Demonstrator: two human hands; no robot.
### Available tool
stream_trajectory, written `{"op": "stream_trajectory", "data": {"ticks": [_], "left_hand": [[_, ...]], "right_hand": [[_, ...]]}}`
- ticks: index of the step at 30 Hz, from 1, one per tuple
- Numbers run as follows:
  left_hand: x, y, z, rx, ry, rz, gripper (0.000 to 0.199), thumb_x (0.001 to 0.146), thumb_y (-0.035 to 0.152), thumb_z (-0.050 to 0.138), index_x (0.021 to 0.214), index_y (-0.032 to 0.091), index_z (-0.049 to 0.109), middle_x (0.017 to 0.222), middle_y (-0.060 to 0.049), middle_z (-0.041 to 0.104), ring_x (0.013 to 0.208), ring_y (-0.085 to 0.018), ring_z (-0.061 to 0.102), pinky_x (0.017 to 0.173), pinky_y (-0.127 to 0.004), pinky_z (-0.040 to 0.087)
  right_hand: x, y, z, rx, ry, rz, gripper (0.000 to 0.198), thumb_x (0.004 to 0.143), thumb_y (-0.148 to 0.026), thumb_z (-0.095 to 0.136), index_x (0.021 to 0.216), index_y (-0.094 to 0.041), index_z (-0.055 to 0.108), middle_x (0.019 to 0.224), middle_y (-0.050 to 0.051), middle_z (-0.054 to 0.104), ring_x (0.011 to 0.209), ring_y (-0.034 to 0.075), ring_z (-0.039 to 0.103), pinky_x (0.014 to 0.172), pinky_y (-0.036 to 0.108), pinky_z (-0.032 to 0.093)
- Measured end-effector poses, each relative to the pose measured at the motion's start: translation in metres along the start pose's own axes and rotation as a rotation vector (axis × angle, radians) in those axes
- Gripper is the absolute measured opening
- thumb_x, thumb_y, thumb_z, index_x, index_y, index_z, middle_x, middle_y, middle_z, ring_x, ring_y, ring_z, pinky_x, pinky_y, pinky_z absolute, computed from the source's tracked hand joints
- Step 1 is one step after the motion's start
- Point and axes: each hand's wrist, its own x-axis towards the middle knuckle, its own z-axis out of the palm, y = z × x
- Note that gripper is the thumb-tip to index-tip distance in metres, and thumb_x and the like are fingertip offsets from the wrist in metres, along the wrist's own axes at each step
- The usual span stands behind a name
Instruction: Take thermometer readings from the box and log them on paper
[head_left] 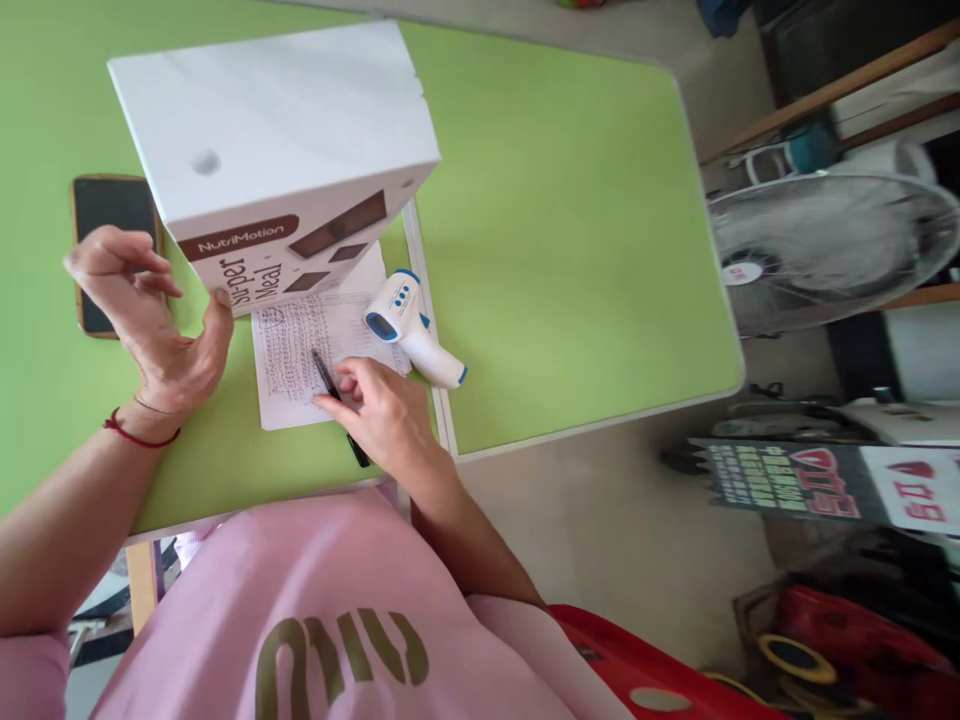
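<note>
pen pinched in your right hand, tip on paper; left hand open, thumb touching box.

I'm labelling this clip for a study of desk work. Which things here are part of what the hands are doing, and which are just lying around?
In use:
- black pen, held by the right hand
- written sheet under the pen tip
- white box, touched by the left hand

Lying about:
- infrared thermometer beside the sheet
- phone behind the left hand
- fan off the table
</note>
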Motion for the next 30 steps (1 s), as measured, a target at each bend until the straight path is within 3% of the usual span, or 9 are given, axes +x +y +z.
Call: {"op": "stream_trajectory", "data": {"ticks": [3,7,12,15,17,20,22,25,30], "left_hand": [[0.004,-0.005,0.008,-0.093,0.141,0.193,0.051,0.080,0.058,0.075,0.089,0.021,0.041,0.081,0.003,0.036,0.054,-0.005,0.031,0.051,-0.026,0.026],[0.001,0.000,0.011,-0.164,0.095,0.225,0.034,0.089,0.043,0.071,0.086,0.018,0.047,0.057,0.010,0.026,0.044,-0.003,0.019,0.045,-0.020,0.013],[-0.005,0.006,0.004,-0.087,0.018,0.118,0.036,0.089,0.034,0.072,0.069,0.017,0.047,0.052,0.008,0.034,0.044,-0.003,0.023,0.041,-0.020,0.016],[-0.003,0.005,0.000,-0.061,-0.017,0.182,0.033,0.089,0.028,0.071,0.067,0.016,0.049,0.050,0.008,0.037,0.043,-0.003,0.027,0.039,-0.018,0.019],[-0.001,0.005,-0.001,-0.003,-0.068,0.269,0.033,0.087,0.022,0.070,0.063,0.016,0.049,0.046,0.008,0.037,0.041,-0.002,0.028,0.037,-0.017,0.018],[0.001,0.007,-0.001,0.048,-0.105,0.333,0.034,0.085,0.017,0.069,0.059,0.015,0.046,0.043,0.008,0.034,0.039,-0.001,0.026,0.035,-0.016,0.017],[0.002,0.008,-0.001,0.046,-0.104,0.301,0.033,0.084,0.015,0.068,0.060,0.015,0.045,0.044,0.008,0.034,0.040,-0.001,0.025,0.036,-0.014,0.018],[0.002,0.009,0.000,0.029,-0.105,0.270,0.032,0.083,0.014,0.068,0.060,0.015,0.045,0.045,0.008,0.035,0.041,-0.001,0.025,0.037,-0.012,0.017],[0.002,0.011,0.002,0.037,-0.120,0.340,0.031,0.078,0.014,0.068,0.058,0.015,0.045,0.043,0.009,0.033,0.038,0.000,0.025,0.034,-0.012,0.013]], "right_hand": [[0.000,0.002,0.003,-0.024,0.056,-0.105,0.013,0.088,-0.019,0.061,0.101,-0.019,0.064,0.077,0.004,0.068,0.069,0.015,0.063,0.061,0.025,0.049],[-0.003,0.016,-0.008,0.238,0.189,-0.189,0.027,0.094,-0.013,0.045,0.109,-0.023,0.064,0.081,0.001,0.064,0.070,0.012,0.061,0.065,0.026,0.052],[-0.010,0.026,-0.009,0.708,0.205,-0.179,0.034,0.094,-0.027,0.052,0.127,-0.028,0.053,0.091,0.003,0.055,0.082,0.015,0.060,0.073,0.033,0.057],[-0.010,0.024,0.001,0.813,0.299,-0.119,0.018,0.094,-0.040,0.056,0.107,-0.027,0.055,0.078,-0.002,0.048,0.070,0.013,0.056,0.067,0.030,0.054],[-0.008,0.022,0.006,0.812,0.363,-0.047,0.029,0.099,-0.051,0.044,0.097,-0.025,0.056,0.074,-0.001,0.049,0.066,0.013,0.055,0.064,0.030,0.053],[-0.006,0.021,0.009,0.779,0.339,-0.069,0.044,0.101,-0.054,0.032,0.107,-0.023,0.063,0.078,0.003,0.059,0.076,0.016,0.061,0.071,0.035,0.054],[-0.005,0.020,0.009,0.735,0.280,-0.082,0.035,0.101,-0.043,0.039,0.108,-0.023,0.066,0.081,0.003,0.064,0.078,0.016,0.063,0.072,0.033,0.054],[-0.006,0.018,0.009,0.588,0.226,-0.028,0.012,0.091,-0.025,0.056,0.095,-0.021,0.066,0.074,-0.002,0.064,0.061,0.010,0.058,0.058,0.024,0.050],[-0.004,0.016,0.016,0.428,0.319,-0.079,0.007,0.081,-0.015,0.059,0.084,-0.021,0.060,0.057,-0.008,0.053,0.045,0.005,0.044,0.043,0.017,0.037]]}}
